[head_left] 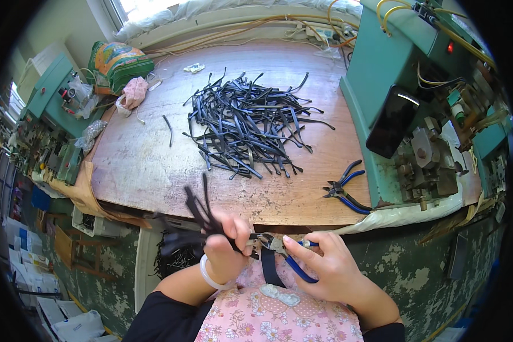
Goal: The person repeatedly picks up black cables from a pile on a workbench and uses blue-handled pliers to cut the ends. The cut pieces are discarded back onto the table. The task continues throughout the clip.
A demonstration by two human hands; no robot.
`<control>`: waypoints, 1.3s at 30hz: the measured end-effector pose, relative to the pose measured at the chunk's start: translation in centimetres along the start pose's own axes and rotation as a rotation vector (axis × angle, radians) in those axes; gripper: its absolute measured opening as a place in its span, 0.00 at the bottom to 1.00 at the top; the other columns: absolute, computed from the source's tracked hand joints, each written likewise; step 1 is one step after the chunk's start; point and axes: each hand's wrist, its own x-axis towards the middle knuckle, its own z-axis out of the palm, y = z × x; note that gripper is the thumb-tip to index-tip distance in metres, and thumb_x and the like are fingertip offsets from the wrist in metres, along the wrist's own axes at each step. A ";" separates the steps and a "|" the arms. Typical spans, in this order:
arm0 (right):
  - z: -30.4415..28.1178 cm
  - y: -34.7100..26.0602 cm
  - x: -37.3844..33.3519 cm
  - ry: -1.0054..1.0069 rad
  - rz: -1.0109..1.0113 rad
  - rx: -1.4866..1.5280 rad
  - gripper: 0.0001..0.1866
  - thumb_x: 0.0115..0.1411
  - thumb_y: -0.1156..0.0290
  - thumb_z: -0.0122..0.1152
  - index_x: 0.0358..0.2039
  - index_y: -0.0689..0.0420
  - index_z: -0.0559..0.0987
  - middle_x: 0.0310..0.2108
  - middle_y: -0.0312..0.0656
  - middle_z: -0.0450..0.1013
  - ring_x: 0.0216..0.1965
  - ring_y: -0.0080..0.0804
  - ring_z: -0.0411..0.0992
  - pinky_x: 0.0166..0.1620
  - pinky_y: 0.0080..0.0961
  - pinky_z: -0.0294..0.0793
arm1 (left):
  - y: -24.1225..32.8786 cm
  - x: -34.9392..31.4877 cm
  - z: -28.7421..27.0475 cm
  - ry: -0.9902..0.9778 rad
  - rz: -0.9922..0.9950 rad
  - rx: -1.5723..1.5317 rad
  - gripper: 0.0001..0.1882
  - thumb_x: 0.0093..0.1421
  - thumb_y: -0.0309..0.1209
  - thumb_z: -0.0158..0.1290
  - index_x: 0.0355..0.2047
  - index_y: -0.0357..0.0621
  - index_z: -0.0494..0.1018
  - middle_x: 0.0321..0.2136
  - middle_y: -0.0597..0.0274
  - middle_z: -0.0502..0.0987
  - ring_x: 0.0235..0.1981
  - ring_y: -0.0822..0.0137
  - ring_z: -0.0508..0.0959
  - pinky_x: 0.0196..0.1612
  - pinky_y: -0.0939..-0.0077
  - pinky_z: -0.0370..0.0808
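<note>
Nearest me is my pink floral apron (251, 322), soft cloth with a dotted, bow-like patch, and just above it my two hands work close together without gripping one another. My left hand (228, 239), with a smooth white band (208, 275) around the wrist, is closed on a bundle of dark strips (200, 214); they are slim, shaped like spectacle arms, and fan out up and left past my thumb, the outermost ones blurred. Their near ends poke out on the right of my fingers. My right hand (329, 263) is wrapped around the blue-handled pliers (300, 271), whose metal head points left and meets the ends of the strips beside my left fingertips; I cannot tell whether the jaws grip one.

Below the table edge, left of my left hand, a pale bin (143, 265) holds more thin black pieces. Beyond my hands spreads the wooden table (148, 176), its surface scuffed and worn. A second pair of pliers (341, 191) lies on it, handles spread, near the green metal machine (356, 85) on the right, where a glossy black phone (393, 121) leans. Farther off, centred ahead of my hands, sits a tangled pile of blue-black strips (245, 125), smooth and shiny with bent tips; one loose strip (169, 131) lies apart to its left. Behind that are a crumpled pink bag (133, 93) and a green printed sack (119, 64).
</note>
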 end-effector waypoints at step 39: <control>-0.5 -1.6 -0.8 0.049 -0.034 -0.267 0.32 0.47 0.64 0.70 0.56 0.39 0.78 0.37 0.40 0.65 0.33 0.37 0.66 0.36 0.31 0.67 | -1.0 0.9 -1.0 -0.081 -0.117 -0.246 0.25 0.66 0.58 0.45 0.29 0.51 0.60 0.15 0.69 0.63 0.12 0.77 0.59 0.18 0.83 0.60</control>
